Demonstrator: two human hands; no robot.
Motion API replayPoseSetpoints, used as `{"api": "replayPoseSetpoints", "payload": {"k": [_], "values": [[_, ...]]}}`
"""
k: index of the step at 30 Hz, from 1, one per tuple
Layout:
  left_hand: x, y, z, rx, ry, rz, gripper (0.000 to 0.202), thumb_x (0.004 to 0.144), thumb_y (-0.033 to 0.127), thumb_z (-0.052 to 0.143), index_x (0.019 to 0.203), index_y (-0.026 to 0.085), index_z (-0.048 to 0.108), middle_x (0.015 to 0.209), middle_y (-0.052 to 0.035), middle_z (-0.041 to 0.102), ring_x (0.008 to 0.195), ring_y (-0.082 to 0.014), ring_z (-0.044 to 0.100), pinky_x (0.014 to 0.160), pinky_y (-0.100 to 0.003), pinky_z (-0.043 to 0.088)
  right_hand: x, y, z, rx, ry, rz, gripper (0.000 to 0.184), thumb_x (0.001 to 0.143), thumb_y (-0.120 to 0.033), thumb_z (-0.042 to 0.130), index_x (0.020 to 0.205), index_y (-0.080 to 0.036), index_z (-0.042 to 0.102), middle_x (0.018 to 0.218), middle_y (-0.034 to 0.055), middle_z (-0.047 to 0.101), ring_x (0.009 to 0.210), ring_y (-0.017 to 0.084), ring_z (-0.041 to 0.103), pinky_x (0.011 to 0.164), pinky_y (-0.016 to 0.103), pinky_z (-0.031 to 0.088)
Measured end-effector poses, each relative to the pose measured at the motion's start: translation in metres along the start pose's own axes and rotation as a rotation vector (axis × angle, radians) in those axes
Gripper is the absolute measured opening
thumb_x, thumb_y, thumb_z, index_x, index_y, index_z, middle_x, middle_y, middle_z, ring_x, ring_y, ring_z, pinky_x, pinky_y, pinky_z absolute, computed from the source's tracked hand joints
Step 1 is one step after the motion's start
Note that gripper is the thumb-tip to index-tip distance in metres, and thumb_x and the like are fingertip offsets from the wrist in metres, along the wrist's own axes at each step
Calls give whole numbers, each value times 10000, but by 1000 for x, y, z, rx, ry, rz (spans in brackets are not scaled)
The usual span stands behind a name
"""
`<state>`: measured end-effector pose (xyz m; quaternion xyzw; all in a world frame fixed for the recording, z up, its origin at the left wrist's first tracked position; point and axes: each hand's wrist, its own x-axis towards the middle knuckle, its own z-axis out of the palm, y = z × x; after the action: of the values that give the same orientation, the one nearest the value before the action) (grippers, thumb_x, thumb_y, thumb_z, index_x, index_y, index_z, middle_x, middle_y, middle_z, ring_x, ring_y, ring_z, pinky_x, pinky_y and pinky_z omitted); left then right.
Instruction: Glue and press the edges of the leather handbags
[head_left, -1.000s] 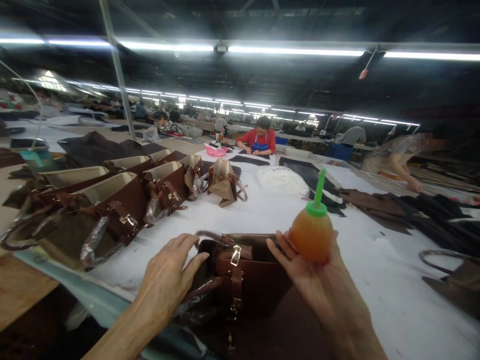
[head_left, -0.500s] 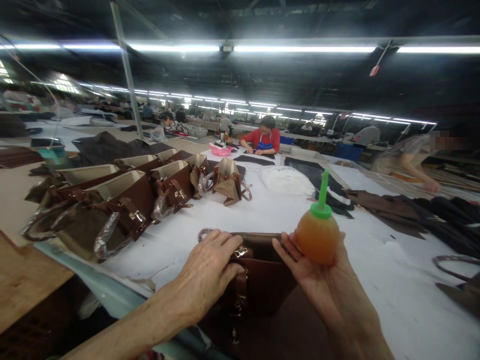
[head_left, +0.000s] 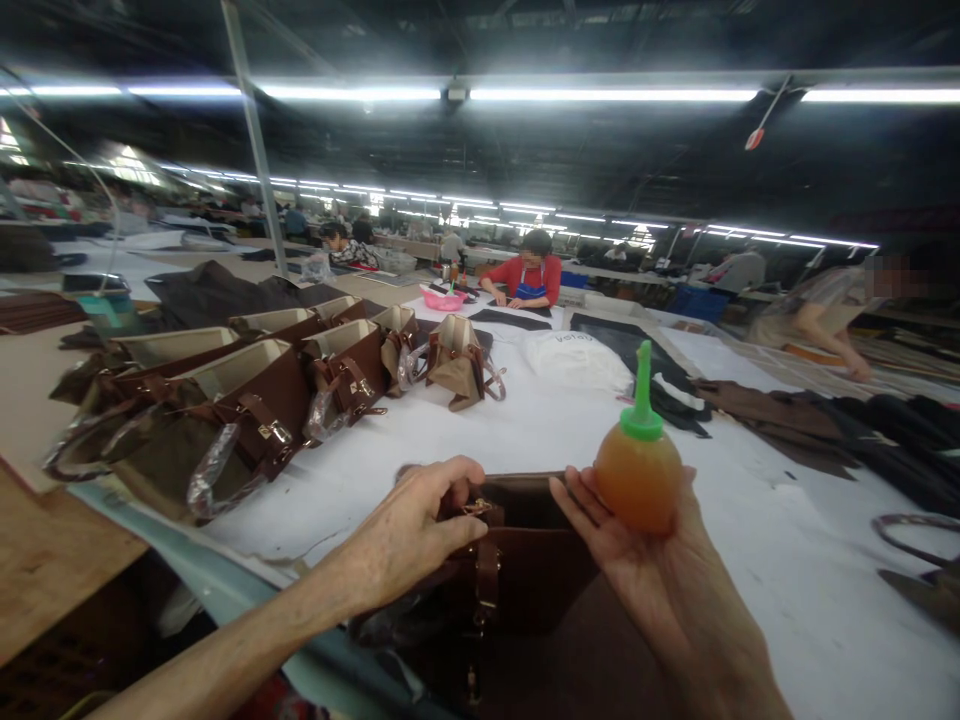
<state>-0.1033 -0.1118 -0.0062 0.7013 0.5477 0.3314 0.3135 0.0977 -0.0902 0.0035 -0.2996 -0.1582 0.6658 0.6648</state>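
A brown handbag [head_left: 540, 580] is directly before me at the table's near edge, its mouth partly open. At its left side is my left hand [head_left: 420, 520], thumb and fingers curled around a strap end with a gold-coloured metal clasp [head_left: 478, 510]. Another strap with metal fittings [head_left: 486, 580] hangs down the bag's front. My right hand [head_left: 652, 590] holds a round squeeze bottle [head_left: 639, 475] of orange-brown liquid, its green nozzle [head_left: 643, 390] pointing up. The bottle rests in the palm, and the fingertips of that hand are at the bag's upper rim.
Several brown handbags [head_left: 262, 400] with plastic-wrapped handles stand on the left of the white-covered table [head_left: 757, 560]. A white bag [head_left: 577, 360] and dark material pieces [head_left: 780, 420] lie farther back. Across the table sits a co-worker in red [head_left: 551, 275]; another person [head_left: 817, 310] bends over at right.
My left hand's fingers have lifted and curled more at the clasp, and the hand has shifted slightly left. My right hand with the squeeze bottle has barely moved.
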Motion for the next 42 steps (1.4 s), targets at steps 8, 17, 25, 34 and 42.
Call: {"api": "replayPoseSetpoints", "payload": {"k": [8,17,25,34,42], "values": [[-12,-16,9,-678,171,-87,152,830,317,461,825,165,469,652,33,504,604,-89,460,584,-200,360,0,0,0,-19,13,-12,436,731,-523,595,946,-146,564,795,83,602,905,271,596,810,506,501],[-27,-31,4,-476,370,-131,117,830,280,449,911,202,420,720,27,555,644,-108,479,616,-229,394,-1,1,0,-43,22,0,466,732,-532,588,978,-140,534,889,91,560,975,273,563,828,490,506],[-37,-45,5,-370,413,-344,243,779,264,469,961,224,314,673,57,599,522,-102,427,530,-227,339,3,0,-4,-47,95,3,479,735,-528,582,984,-121,552,914,134,577,987,316,563,780,512,525],[-36,-47,18,-710,422,-251,316,730,169,483,985,224,304,688,63,552,539,-77,486,521,-193,363,10,-3,-6,-86,131,14,416,784,-497,517,1054,-182,556,968,144,600,954,321,593,700,532,556],[-63,-47,2,136,484,-331,406,800,231,431,1189,189,323,881,-57,641,669,-189,620,593,-304,466,9,-4,-2,-71,175,30,376,827,-471,458,1058,-187,545,985,157,593,967,334,588,682,552,548]]}}
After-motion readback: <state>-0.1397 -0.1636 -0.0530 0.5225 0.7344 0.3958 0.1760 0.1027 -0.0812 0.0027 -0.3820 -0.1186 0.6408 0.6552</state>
